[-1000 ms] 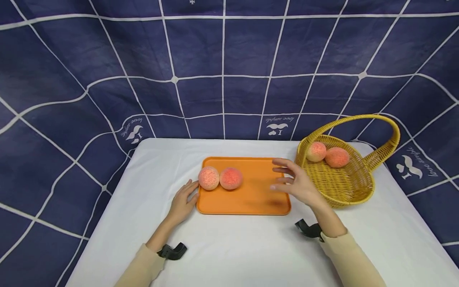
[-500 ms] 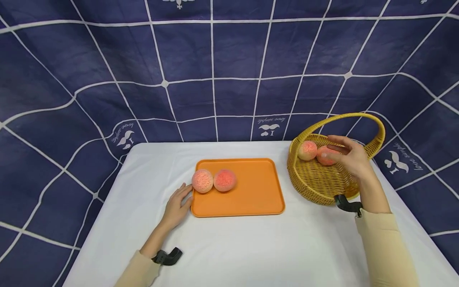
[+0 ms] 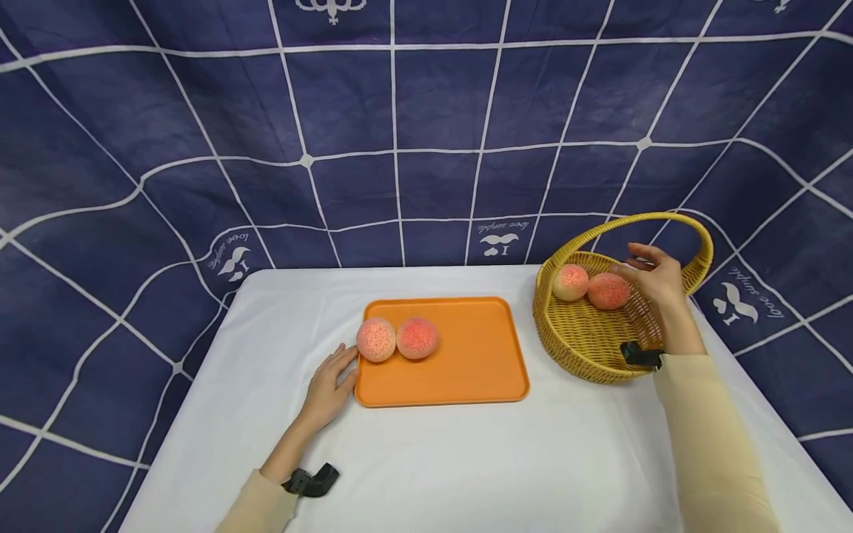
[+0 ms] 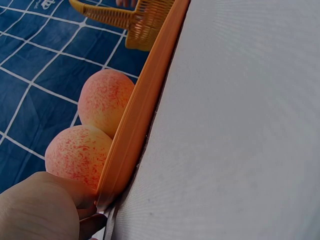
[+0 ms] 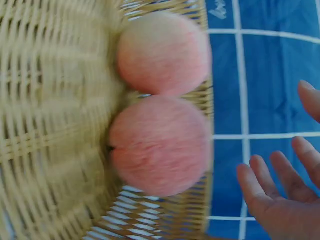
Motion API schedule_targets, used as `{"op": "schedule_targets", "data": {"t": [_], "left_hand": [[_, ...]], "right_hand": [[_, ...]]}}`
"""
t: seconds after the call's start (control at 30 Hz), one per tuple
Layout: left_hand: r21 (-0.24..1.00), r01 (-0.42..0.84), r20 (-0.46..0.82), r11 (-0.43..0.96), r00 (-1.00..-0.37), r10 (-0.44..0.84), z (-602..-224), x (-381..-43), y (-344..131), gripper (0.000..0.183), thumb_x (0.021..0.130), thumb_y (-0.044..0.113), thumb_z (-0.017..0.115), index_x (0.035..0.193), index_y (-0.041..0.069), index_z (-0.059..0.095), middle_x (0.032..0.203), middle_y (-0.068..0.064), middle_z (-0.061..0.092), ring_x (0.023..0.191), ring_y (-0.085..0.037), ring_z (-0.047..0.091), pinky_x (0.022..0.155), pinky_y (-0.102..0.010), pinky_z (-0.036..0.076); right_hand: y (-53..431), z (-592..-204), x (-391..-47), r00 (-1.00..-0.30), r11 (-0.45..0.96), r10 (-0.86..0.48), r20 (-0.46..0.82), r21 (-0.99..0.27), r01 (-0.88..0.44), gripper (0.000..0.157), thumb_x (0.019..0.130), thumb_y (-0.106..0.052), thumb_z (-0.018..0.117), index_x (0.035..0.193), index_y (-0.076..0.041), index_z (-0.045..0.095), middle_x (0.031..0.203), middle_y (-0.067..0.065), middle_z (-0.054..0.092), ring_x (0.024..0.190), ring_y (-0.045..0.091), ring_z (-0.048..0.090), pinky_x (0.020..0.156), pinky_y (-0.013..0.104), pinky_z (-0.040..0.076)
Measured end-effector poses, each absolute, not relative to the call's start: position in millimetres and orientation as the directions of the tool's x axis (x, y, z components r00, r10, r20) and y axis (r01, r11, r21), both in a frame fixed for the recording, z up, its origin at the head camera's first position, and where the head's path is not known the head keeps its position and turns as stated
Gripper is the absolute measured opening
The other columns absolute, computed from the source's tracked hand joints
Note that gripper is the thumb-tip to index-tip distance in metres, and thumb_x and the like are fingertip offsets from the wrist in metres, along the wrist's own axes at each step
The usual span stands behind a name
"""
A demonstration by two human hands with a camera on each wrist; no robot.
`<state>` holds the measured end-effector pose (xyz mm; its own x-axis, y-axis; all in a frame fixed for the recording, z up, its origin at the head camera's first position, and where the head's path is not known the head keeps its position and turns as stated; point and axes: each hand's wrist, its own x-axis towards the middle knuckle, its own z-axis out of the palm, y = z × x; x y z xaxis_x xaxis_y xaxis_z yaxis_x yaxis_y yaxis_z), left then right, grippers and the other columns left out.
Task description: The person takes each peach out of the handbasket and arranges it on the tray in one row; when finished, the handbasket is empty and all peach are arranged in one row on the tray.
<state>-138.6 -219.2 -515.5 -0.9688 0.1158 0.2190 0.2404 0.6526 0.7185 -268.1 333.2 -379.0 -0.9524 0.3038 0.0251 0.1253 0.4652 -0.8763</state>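
Two peaches sit side by side at the left end of an orange tray (image 3: 466, 370): a paler peach (image 3: 376, 340) by the rim and a redder peach (image 3: 417, 338) beside it. My left hand (image 3: 328, 389) rests at the tray's left edge, fingers fairly straight and touching the rim. Inside the yellow wicker basket (image 3: 576, 363) lie a pale peach (image 3: 571, 282) and a red peach (image 3: 609, 291). Over the basket's right side, under its handle, my right hand (image 3: 661, 280) is held with fingers spread and nothing between them; in the right wrist view it is apart from both peaches.
The basket's arched handle (image 3: 626, 222) rises over the right hand. A white cloth (image 3: 433, 459) covers the table, and a dark blue gridded curtain (image 3: 440, 111) hangs behind it. Each wrist wears a black strap mount.
My right hand has moved right from above the tray to over the basket, then shifted slightly farther back. The left hand stays at the tray's edge. The head view has shifted slightly.
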Motion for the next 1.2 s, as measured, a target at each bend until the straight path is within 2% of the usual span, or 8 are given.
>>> {"op": "schedule_targets", "data": {"t": [0.13,0.27,0.37,0.53,0.67,0.83,1.03,1.2], "left_hand": [[0.72,0.24,0.219,0.652,-0.969,0.115,-515.2,-138.4,-218.9,0.045,0.096,0.008,0.057,0.138,-0.005,0.05,0.144,-0.02,0.051,0.143,-0.039,0.034,0.12,-0.056,0.021],[0.721,0.238,0.22,0.651,-0.969,0.11,-515.3,-138.6,-218.0,0.045,0.096,0.008,0.057,0.138,-0.005,0.05,0.144,-0.02,0.051,0.143,-0.04,0.034,0.12,-0.056,0.022],[0.717,0.242,0.225,0.654,-0.968,0.111,-515.9,-138.5,-217.2,0.045,0.096,0.008,0.057,0.138,-0.005,0.05,0.144,-0.02,0.051,0.142,-0.04,0.035,0.119,-0.057,0.022],[0.706,0.252,0.24,0.662,-0.964,0.111,-516.2,-139.4,-217.2,0.045,0.096,0.009,0.058,0.138,-0.005,0.051,0.144,-0.021,0.051,0.141,-0.041,0.036,0.119,-0.057,0.023],[0.709,0.253,0.241,0.659,-0.964,0.11,-516.7,-140.3,-218.1,0.045,0.096,0.008,0.058,0.138,-0.005,0.051,0.144,-0.021,0.051,0.141,-0.041,0.036,0.119,-0.057,0.022],[0.709,0.25,0.236,0.66,-0.965,0.112,-517.6,-140.8,-219.3,0.045,0.096,0.01,0.059,0.138,-0.004,0.051,0.144,-0.021,0.05,0.142,-0.041,0.035,0.119,-0.057,0.022],[0.704,0.256,0.244,0.662,-0.963,0.113,-520.0,-140.8,-220.1,0.045,0.096,0.009,0.058,0.138,-0.004,0.051,0.144,-0.021,0.051,0.142,-0.041,0.036,0.119,-0.058,0.022],[0.703,0.265,0.252,0.661,-0.961,0.117,-519.2,-140.9,-218.9,0.044,0.096,0.009,0.058,0.138,-0.005,0.051,0.144,-0.021,0.051,0.141,-0.042,0.036,0.118,-0.059,0.022]], "right_hand": [[337.3,-393.2,-273.4,-0.94,0.433,0.341,-0.009,-0.886,0.166,0.068,0.087,-0.019,0.074,0.147,-0.009,0.044,0.14,0.008,0.051,0.116,0.012,0.057,0.071,0.002,0.047],[338.2,-403.4,-277.2,-0.927,0.392,0.373,-0.049,-0.897,0.205,0.07,0.088,-0.02,0.072,0.149,-0.008,0.04,0.149,0.012,0.044,0.135,0.025,0.049,0.072,0.001,0.046],[339.0,-410.4,-279.8,-0.909,0.355,0.413,-0.061,-0.908,0.222,0.069,0.087,-0.018,0.073,0.148,-0.006,0.042,0.14,0.003,0.05,0.139,0.027,0.044,0.073,0.0,0.044],[338.8,-418.0,-280.2,-0.907,0.364,0.419,-0.053,-0.905,0.221,0.068,0.085,-0.015,0.075,0.145,-0.003,0.045,0.119,-0.006,0.056,0.115,0.013,0.055,0.074,0.002,0.043],[339.8,-423.1,-279.3,-0.929,0.443,0.366,-0.05,-0.869,0.221,0.066,0.086,-0.014,0.073,0.144,0.0,0.045,0.128,0.007,0.055,0.094,-0.004,0.049,0.074,0.004,0.042],[341.2,-428.0,-279.4,-0.951,0.502,0.305,-0.06,-0.838,0.214,0.069,0.086,-0.011,0.072,0.146,0.0,0.041,0.144,0.023,0.047,0.109,0.01,0.052,0.075,0.003,0.04],[343.5,-430.6,-276.8,-0.967,0.529,0.229,-0.111,-0.82,0.219,0.073,0.088,-0.014,0.071,0.149,0.002,0.035,0.142,0.026,0.045,0.089,0.002,0.05,0.067,0.01,0.048],[349.8,-436.1,-278.0,-0.969,0.446,0.18,-0.171,-0.863,0.236,0.084,0.085,-0.018,0.076,0.152,0.001,0.029,0.144,0.028,0.039,0.077,-0.007,0.051,0.067,0.018,0.057]]}}
